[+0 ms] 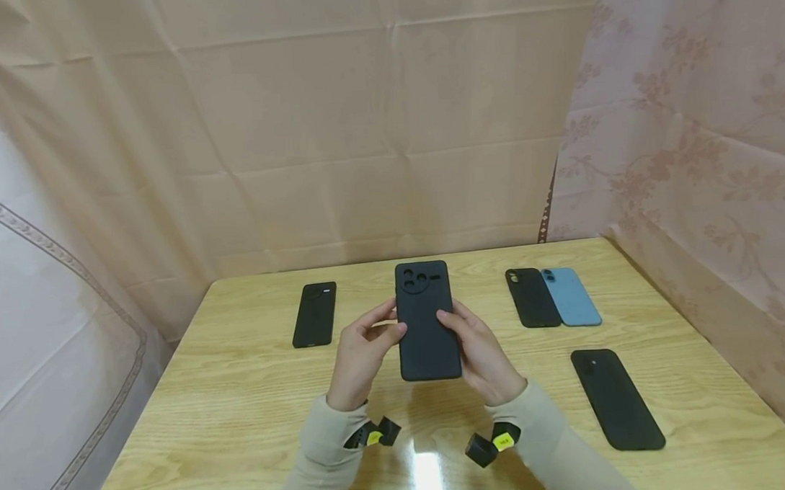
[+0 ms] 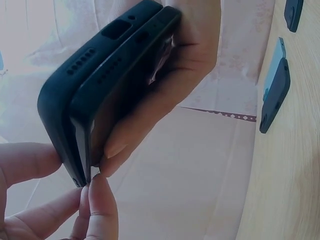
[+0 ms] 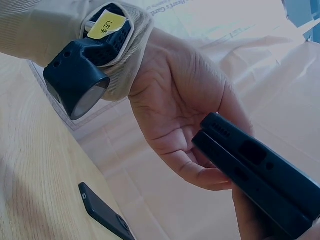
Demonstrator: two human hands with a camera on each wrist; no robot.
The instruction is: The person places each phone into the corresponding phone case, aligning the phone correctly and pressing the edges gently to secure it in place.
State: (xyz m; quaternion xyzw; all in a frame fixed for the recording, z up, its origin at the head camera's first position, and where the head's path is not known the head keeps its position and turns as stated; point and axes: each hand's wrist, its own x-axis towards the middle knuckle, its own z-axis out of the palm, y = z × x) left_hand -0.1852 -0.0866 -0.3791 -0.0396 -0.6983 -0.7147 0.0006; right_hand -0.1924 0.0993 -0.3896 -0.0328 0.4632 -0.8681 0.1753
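Above the middle of the tabletop (image 1: 230, 424), a black case (image 1: 428, 337) is held, its round camera plate turned toward the wearer. Against its inner side a phone (image 2: 126, 59) is seen, judged only part seated: at the end away from the lenses, two stepped layers are shown, each with its own port opening. One long edge is pinched by the left hand (image 1: 364, 350); the other is gripped by the right hand (image 1: 483, 353), thumb laid on the back.

Handling, judged: case light, matte, probably springy; phone heavier, stiff, slick-faced, breakable if dropped. Best taken by the long edges, corners worked, screen spared.

Counted: hands, two; held pieces, two; pieces lying on the tabletop, four. One black slab (image 1: 314, 320) on its left half; one small black case (image 1: 534, 301) and one blue phone (image 1: 575, 300), side by side, toward its far right; one long black slab (image 1: 617, 403) toward its near right. Whether either slab is cased cannot be told.
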